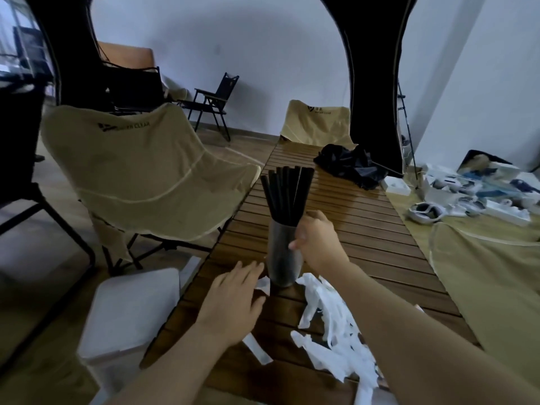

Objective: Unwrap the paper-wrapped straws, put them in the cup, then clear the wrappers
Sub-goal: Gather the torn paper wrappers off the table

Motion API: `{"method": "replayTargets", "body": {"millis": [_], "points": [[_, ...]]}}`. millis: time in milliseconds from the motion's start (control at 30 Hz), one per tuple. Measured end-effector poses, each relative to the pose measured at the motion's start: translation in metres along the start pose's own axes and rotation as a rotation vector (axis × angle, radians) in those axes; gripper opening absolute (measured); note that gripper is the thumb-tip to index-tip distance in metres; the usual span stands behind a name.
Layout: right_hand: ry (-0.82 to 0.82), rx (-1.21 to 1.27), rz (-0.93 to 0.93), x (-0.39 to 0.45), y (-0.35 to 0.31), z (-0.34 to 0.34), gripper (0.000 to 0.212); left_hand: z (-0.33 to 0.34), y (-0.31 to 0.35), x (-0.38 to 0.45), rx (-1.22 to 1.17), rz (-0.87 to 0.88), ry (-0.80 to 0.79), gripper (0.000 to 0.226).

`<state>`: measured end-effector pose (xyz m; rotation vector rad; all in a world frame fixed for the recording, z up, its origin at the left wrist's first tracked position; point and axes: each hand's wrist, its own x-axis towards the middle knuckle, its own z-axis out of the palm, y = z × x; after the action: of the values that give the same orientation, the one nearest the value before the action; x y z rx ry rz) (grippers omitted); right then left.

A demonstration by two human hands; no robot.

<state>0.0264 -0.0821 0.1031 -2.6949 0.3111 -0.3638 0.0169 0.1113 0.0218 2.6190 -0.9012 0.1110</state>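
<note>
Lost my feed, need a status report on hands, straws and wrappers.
Right hand grips cup; left hand open, flat on table. Black straws upright in cup. Wrappers piled on table, not yet cleared.

Beige camp chairs (140, 171), white wall (233, 39)
</note>
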Motion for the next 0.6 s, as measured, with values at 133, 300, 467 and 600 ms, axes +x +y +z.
{"method": "replayTargets", "body": {"millis": [133, 300, 467, 600], "points": [[0.025, -0.028, 0.026, 0.013, 0.009, -0.001, 0.033, 0.011, -0.007, -0.010, -0.013, -0.019, -0.152, 0.071], [0.031, -0.081, 0.060, 0.030, 0.016, -0.002, 0.032, 0.022, -0.011, -0.014, 0.035, 0.099, -0.427, 0.095], [-0.001, -0.059, 0.006, 0.023, 0.017, 0.003, 0.037, 0.042, -0.010, -0.013, 0.090, 0.088, -0.350, 0.095], [0.014, -0.011, -0.099, 0.005, 0.024, 0.006, 0.055, 0.048, -0.004, -0.007, 0.103, 0.067, -0.276, 0.092]]}}
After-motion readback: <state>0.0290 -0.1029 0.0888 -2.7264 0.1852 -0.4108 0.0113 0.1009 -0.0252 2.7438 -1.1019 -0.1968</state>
